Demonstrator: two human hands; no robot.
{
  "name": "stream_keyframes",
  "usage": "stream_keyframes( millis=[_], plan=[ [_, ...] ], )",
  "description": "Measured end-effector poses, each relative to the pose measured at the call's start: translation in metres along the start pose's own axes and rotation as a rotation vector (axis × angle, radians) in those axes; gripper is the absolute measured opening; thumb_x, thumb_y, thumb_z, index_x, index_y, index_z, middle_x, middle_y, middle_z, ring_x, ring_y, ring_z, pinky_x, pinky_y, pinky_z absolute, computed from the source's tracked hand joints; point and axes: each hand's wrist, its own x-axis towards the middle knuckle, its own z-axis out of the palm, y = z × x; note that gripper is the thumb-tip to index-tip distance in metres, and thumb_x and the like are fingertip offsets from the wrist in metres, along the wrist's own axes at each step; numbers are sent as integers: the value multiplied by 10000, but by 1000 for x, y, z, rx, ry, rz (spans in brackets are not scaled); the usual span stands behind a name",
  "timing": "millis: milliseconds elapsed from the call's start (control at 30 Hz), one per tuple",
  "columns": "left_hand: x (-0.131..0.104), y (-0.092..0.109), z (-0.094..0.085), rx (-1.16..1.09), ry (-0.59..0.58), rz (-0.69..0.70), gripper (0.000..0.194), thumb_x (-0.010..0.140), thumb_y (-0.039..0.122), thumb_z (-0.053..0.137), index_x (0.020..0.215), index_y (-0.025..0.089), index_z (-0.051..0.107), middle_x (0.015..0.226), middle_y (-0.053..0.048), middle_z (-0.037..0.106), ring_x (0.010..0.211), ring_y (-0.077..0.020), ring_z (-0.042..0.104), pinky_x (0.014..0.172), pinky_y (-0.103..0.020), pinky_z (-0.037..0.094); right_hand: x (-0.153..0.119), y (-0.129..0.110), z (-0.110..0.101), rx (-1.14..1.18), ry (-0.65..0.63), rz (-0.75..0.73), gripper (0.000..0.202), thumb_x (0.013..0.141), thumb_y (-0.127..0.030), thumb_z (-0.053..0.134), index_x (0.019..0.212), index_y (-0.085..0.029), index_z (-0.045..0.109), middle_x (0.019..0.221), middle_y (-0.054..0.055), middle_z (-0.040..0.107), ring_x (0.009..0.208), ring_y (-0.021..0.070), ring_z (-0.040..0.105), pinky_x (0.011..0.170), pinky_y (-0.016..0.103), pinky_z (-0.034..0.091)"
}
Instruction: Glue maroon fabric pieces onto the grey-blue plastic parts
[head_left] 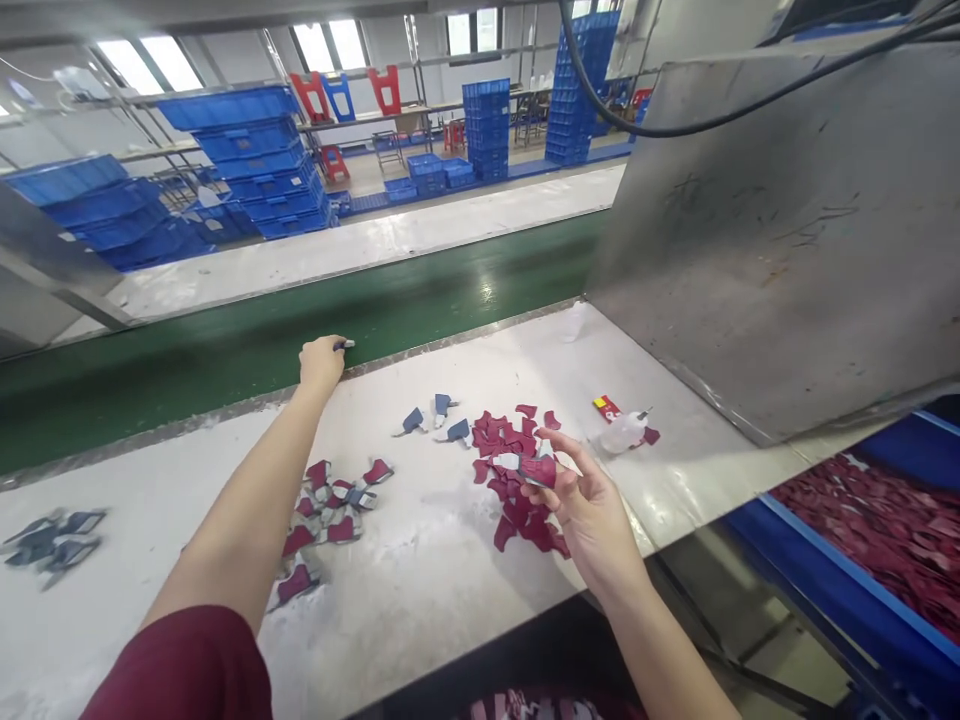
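Observation:
My left hand reaches out to the near edge of the green conveyor belt. A small dark-and-white piece pokes out from its closed fingers. Over a pile of flat maroon pieces, my right hand grips a maroon-and-white moulded piece between thumb and fingers. Three blue-grey and white pieces lie just left of that pile. Under my left forearm sits a cluster of maroon and grey pieces, partly hidden by the arm.
A clear bottle with a thin tip lies by a red-and-yellow packet. Grey-blue pieces lie at the far left. A metal panel bounds the right. Below it stands a blue crate of maroon pieces. The belt runs across behind.

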Motion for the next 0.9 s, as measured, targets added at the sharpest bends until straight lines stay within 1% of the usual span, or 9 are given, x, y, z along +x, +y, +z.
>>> stream_keyframes(
  millis=[67,133,200,300,400,467,567,700,900],
  plan=[
    [-13,13,1,-17,-10,59,328,959,317,626,1221,122,652,1123,-83,709,1022,-256,672,932,-452,546,-1,1,0,5,10,-15,682,706,-683,771,1251,-292,647,821,10,719,703,171,684,726,322,591],
    [-39,28,3,-54,-42,149,294,935,257,629,1194,134,694,993,-62,763,930,-235,697,924,-403,539,-2,1,0,12,8,-20,632,725,-688,753,1210,-290,675,812,9,714,691,162,683,717,316,590],
    [-78,44,2,-124,-95,314,295,919,241,620,1194,186,712,1027,-63,783,889,-225,716,879,-357,550,-3,1,0,19,-7,-21,589,739,-691,740,1156,-277,702,809,11,715,679,151,683,709,303,585],
    [-146,59,-6,-191,-171,583,304,967,288,547,1219,212,699,1122,-79,771,954,-237,719,860,-365,559,-6,0,1,34,-23,-9,564,753,-694,726,1112,-260,714,821,22,728,692,147,688,696,279,572],
    [-205,60,-14,-170,-247,779,331,994,206,498,1290,214,645,1104,-77,766,972,-222,707,843,-351,562,-10,-1,3,59,-33,30,560,808,-704,663,1133,-249,696,808,27,722,712,145,686,728,283,572],
    [-233,56,-17,-150,-245,832,343,999,162,486,1309,222,619,1112,-75,758,964,-220,697,813,-343,561,-12,-2,3,73,-40,58,563,832,-703,634,1163,-250,675,830,27,709,749,149,682,750,290,572],
    [-266,52,-14,-143,-181,804,349,993,120,491,1312,212,598,1101,-77,752,922,-220,682,786,-346,558,-14,1,4,51,-40,91,509,800,-610,737,1175,-276,651,847,-1,666,799,147,666,766,281,560],
    [-302,57,-1,-231,-122,688,343,982,95,514,1298,201,599,1106,-84,737,966,-214,674,837,-343,561,-15,6,7,3,-31,72,404,746,-448,833,1068,-297,644,884,-33,615,773,116,601,722,242,522],
    [-341,61,17,-393,-5,367,256,967,140,570,1198,211,654,1004,-59,747,879,-189,696,781,-309,580,-14,19,19,-48,-118,-3,302,715,-377,832,892,-265,615,900,-29,576,732,122,547,608,228,473]
  ],
)
